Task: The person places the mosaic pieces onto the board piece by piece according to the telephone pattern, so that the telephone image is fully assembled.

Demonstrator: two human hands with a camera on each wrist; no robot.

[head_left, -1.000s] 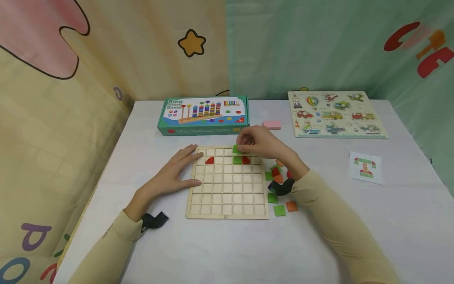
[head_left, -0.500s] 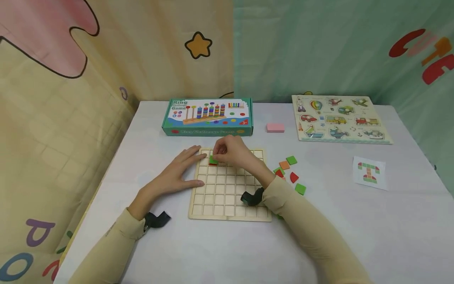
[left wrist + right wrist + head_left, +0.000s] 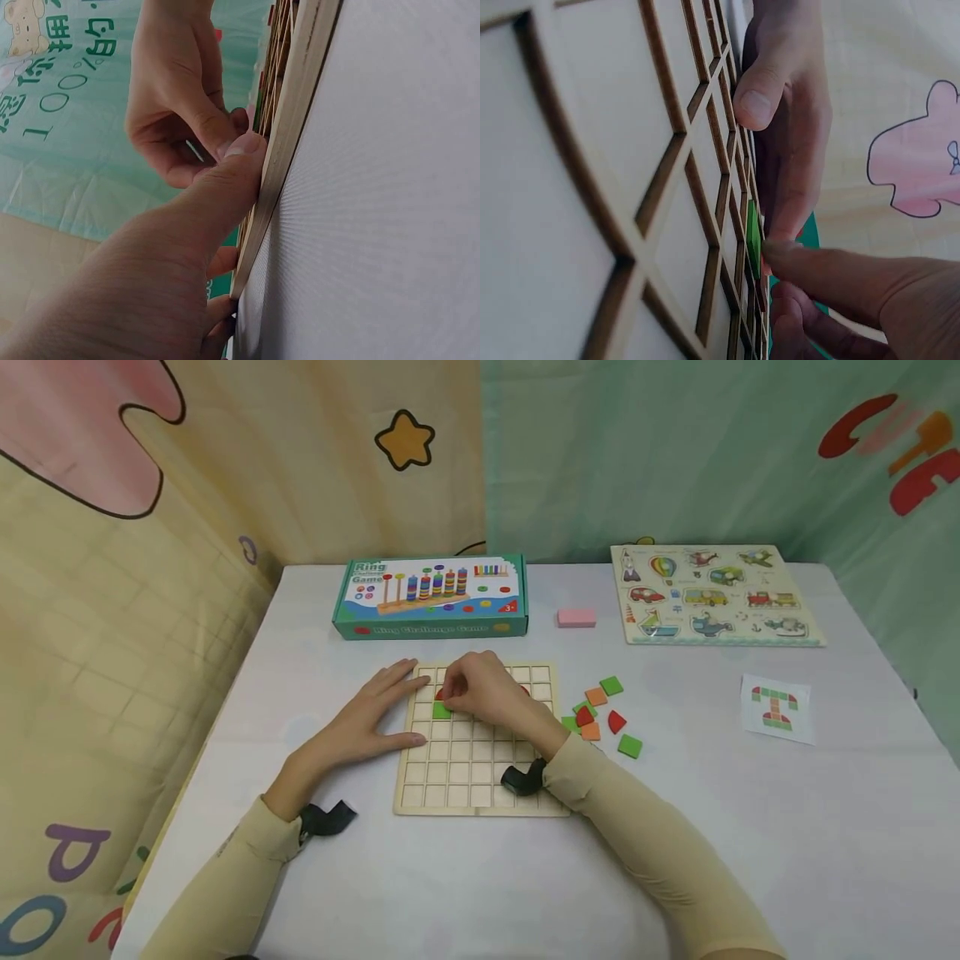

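Note:
A wooden grid board lies on the table. My left hand rests along its left edge with fingers spread, thumb and fingertips touching the rim. Over the upper left squares, my right hand pinches a green square tile at its corner, thumb and forefinger curled together. The right wrist view shows the green tile at the grid's surface beside the right thumb. Just above this tile is a red quarter-circle tile, partly covered by the fingers. My right hand hides much of the upper grid.
Loose green, orange and red tiles lie right of the board. A card printed with a tile pattern is farther right. Behind stand a Ring Challenge Game box, a pink block and a picture puzzle board.
My right hand has gone from the board's upper right to its upper left, bringing a green square tile down below the left red quarter-circle. The left hand stays at the rim.

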